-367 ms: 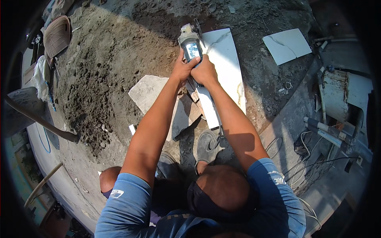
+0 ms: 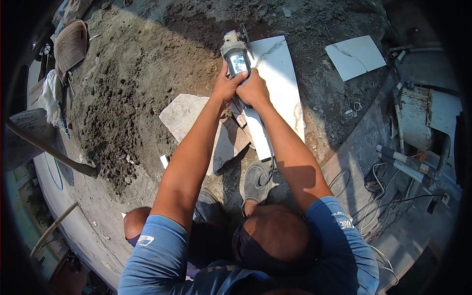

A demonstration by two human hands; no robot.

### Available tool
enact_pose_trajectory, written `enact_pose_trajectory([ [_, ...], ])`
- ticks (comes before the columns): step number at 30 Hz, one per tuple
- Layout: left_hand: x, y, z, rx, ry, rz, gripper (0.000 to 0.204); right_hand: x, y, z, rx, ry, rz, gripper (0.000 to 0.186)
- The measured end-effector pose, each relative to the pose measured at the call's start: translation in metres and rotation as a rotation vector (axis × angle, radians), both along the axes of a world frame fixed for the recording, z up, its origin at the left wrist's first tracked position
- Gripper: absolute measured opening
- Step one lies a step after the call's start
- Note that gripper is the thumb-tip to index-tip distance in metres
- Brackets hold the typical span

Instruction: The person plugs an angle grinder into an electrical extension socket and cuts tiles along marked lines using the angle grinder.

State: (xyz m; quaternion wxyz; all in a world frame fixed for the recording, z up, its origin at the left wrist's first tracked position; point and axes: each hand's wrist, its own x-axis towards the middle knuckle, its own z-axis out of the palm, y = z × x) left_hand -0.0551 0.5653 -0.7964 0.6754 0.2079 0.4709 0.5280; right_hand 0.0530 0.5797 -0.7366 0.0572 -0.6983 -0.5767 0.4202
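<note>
The left hand [image 2: 226, 89] and the right hand [image 2: 253, 89] both hold the grinder [image 2: 238, 58]. The left fingers are curled around its body, with the thumb on top. The right fingers are wrapped around it too, a bit nearer the back end, and the two hands touch.

The grinder is by the left edge of the big white tile [image 2: 279, 69]. Its round disc [image 2: 245, 35] is close to the tile's top left corner; I cannot tell if they touch. The tile is on the dirt ground [image 2: 162, 59], next to some broken stone slabs [image 2: 183, 112].

Almost nothing is different from a moment ago. Both hands have the same hold, and the tile is in the same place. A smaller white tile [image 2: 356, 57] also stays put, near the ground's top right side.
</note>
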Motion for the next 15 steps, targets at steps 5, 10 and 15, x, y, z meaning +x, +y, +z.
enact_pose_trajectory([
  [5,0.005,0.001,-0.002,-0.007,0.002,0.008,0.086,0.004,0.000,0.003,-0.008,-0.002,-0.001,0.047],
  [10,0.003,0.000,-0.013,0.010,0.096,0.038,0.081,0.002,0.000,-0.001,0.007,-0.001,-0.012,0.050],
  [15,0.000,-0.037,-0.027,-0.333,0.705,0.272,0.027,-0.005,-0.001,-0.007,0.039,-0.011,0.039,0.073],
])
